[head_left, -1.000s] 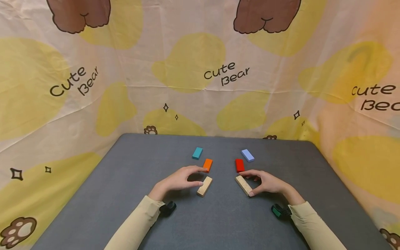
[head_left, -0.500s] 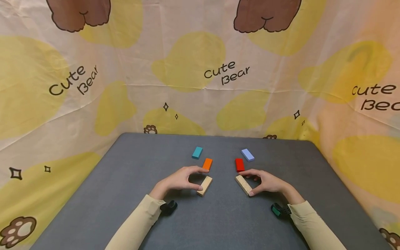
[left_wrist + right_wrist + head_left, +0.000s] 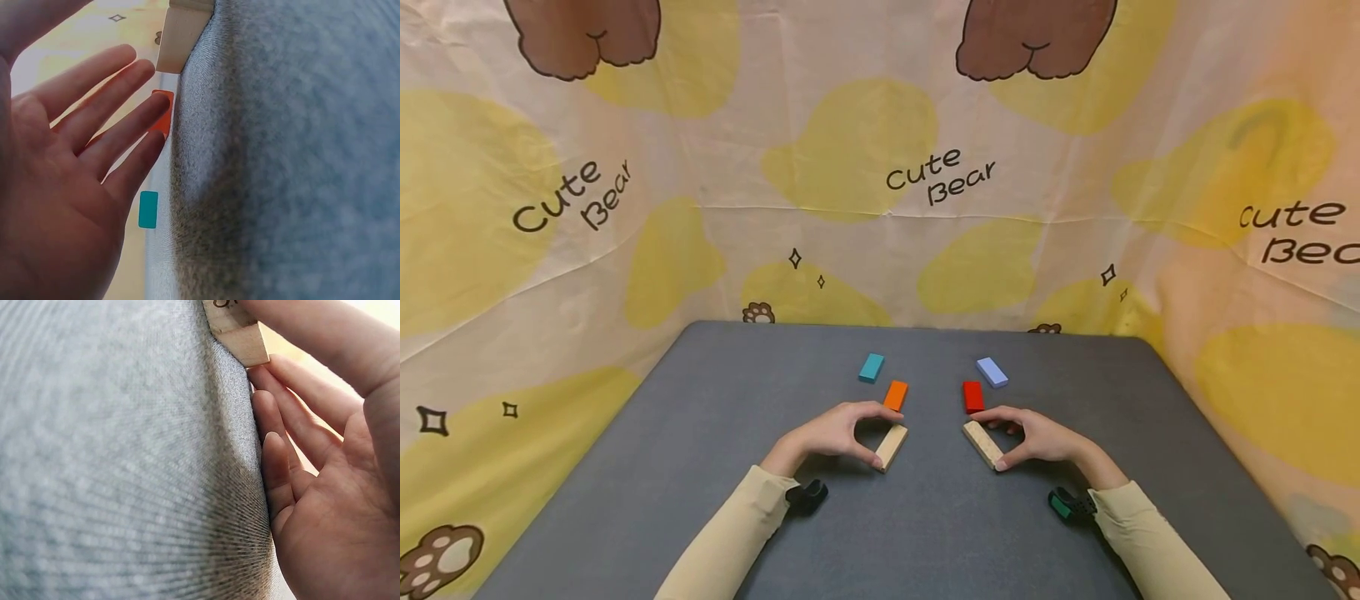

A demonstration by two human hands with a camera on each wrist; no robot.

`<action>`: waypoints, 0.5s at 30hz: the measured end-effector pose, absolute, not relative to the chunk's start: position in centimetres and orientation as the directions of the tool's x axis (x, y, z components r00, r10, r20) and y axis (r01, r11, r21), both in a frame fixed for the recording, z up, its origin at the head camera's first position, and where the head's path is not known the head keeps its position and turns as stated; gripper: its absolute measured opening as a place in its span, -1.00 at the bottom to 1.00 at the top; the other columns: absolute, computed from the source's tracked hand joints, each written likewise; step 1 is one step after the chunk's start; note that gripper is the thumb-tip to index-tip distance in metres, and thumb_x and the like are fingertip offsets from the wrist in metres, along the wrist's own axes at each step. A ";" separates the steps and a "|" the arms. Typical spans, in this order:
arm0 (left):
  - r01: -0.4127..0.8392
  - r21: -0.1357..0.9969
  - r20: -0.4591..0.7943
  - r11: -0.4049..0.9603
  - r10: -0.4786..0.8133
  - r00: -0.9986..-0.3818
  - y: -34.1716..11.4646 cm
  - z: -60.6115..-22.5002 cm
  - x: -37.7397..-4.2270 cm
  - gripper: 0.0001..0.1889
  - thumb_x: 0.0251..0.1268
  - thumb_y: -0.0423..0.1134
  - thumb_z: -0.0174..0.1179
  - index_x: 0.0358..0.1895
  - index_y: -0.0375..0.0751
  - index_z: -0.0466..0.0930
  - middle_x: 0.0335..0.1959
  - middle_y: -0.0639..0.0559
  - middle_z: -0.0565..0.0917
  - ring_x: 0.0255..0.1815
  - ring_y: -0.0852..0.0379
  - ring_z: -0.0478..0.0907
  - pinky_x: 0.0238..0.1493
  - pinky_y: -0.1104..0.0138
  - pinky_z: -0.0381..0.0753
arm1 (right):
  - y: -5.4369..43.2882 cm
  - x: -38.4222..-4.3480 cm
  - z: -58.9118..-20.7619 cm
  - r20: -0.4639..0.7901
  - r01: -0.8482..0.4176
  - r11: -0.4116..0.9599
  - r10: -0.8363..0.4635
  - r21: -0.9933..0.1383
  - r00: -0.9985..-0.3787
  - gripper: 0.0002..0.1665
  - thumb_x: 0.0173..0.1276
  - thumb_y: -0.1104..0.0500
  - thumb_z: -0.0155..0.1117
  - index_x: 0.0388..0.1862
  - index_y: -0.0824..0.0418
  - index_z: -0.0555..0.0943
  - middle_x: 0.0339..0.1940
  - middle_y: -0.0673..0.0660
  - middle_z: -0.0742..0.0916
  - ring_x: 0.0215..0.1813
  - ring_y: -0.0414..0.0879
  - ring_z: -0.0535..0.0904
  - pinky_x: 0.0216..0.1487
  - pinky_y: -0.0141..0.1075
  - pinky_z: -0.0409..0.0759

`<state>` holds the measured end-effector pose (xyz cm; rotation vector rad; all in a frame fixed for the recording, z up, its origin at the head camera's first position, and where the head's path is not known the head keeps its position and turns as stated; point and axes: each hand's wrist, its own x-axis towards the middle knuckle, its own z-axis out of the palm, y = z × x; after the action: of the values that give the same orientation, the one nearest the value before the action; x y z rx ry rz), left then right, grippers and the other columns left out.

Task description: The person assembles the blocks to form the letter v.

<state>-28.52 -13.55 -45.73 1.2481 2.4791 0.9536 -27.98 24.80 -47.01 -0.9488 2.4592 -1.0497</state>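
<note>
Left hand (image 3: pixel 829 432): arching wide round the left wooden block (image 3: pixel 892 448).
Right hand (image 3: pixel 1047 437): pinching the right wooden block (image 3: pixel 982 445) end to end.
Nearer: orange tile (image 3: pixel 896 395), red tile (image 3: pixel 972 397), lying at the blocks' twelve o'clock.
Farther: teal tile (image 3: pixel 872 367), periwinkle tile (image 3: pixel 992 372), lying at those tiles' eleven and one o'clock.

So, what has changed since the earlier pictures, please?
The left hand has closed in on the left wooden block, thumb toward its near end, forefinger toward its far end; whether it grips is unclear. The right hand and right wooden block look unmoved.
</note>
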 end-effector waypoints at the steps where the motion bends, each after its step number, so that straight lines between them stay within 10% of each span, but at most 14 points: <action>1: 0.646 0.630 0.101 0.430 0.780 -0.618 -13.6 -45.8 -28.6 -0.23 -0.14 0.08 0.49 0.27 0.02 0.46 0.22 0.25 0.52 0.25 0.30 0.39 0.30 0.23 0.34 | 24.8 -28.0 -47.0 -0.017 -0.457 0.514 -0.678 -0.726 -0.735 -0.09 0.04 -0.09 0.49 0.38 0.00 0.36 0.23 0.01 0.52 0.14 -0.09 0.41 0.09 -0.32 0.37; 15: 0.599 0.679 0.045 0.424 0.791 -0.611 -13.6 -45.8 -28.5 -0.17 -0.19 -0.02 0.54 0.30 0.05 0.42 0.26 0.29 0.47 0.28 0.25 0.36 0.32 0.23 0.30 | 24.7 -27.8 -47.0 -0.021 -0.457 0.523 -0.674 -0.719 -0.738 -0.10 0.04 -0.09 0.49 0.38 -0.01 0.36 0.25 0.01 0.51 0.16 -0.07 0.41 0.10 -0.31 0.37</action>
<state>-28.51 -13.61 -45.77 1.2056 2.4003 0.9717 -27.81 24.73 -46.95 -0.9449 2.4692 -1.0366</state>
